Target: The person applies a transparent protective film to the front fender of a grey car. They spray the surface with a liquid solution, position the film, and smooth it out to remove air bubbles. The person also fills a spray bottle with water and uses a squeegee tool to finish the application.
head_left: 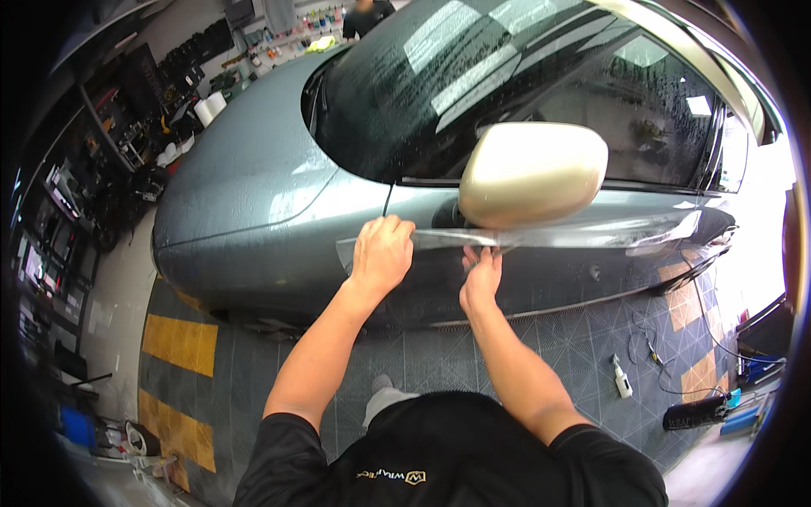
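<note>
A long strip of clear plastic film [583, 234] runs along the side of a grey car [253, 182], just below its gold-coloured side mirror [534, 173]. Near the film's left end, my left hand [384, 253] is closed on it, knuckles up, close to the gap between fender and door. Under the mirror, my right hand [482, 275] reaches up from below with bent fingers that pinch the film's lower edge. The film looks folded and bunched toward its far right end. Part of it is hidden behind my left hand.
Water drops cover the windshield [405, 110]. On the tiled floor at the right stand a white spray bottle [622, 377], a loose cable [655, 355] and a black cylinder [694, 414]. Another person [366, 19] is beyond the car. Shelves with bottles line the back wall.
</note>
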The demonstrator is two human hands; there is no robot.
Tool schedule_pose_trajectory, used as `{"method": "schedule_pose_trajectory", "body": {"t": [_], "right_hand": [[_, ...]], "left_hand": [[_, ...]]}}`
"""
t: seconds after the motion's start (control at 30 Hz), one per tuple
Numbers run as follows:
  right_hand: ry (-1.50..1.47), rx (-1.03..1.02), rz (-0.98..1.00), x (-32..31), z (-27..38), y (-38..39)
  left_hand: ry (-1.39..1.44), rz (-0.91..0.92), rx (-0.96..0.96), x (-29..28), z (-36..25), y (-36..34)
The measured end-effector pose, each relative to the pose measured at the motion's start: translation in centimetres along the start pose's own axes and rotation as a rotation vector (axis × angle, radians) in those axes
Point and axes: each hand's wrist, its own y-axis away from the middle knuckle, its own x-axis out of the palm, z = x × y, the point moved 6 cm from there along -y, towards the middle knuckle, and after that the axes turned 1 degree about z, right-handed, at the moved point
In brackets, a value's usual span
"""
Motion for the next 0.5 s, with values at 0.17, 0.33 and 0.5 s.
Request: {"method": "schedule_pose_trajectory", "body": {"t": [0.17, 0.33, 0.5], "right_hand": [[0.073, 0.016, 0.089, -0.9, 0.0, 0.0], [0.119, -0.011, 0.136, -1.3, 0.4, -0.2], [0.110, 0.000, 0.125, -2.2, -0.1, -1.0]], "left_hand": [[-0.027, 0.025, -0.021, -0.1, 2.1, -1.2], [-0.057, 0.033, -0.034, -0.9, 4.3, -1.4], [-0.083, 0.072, -0.136, -2.2, 8.3, 1.3]]}}
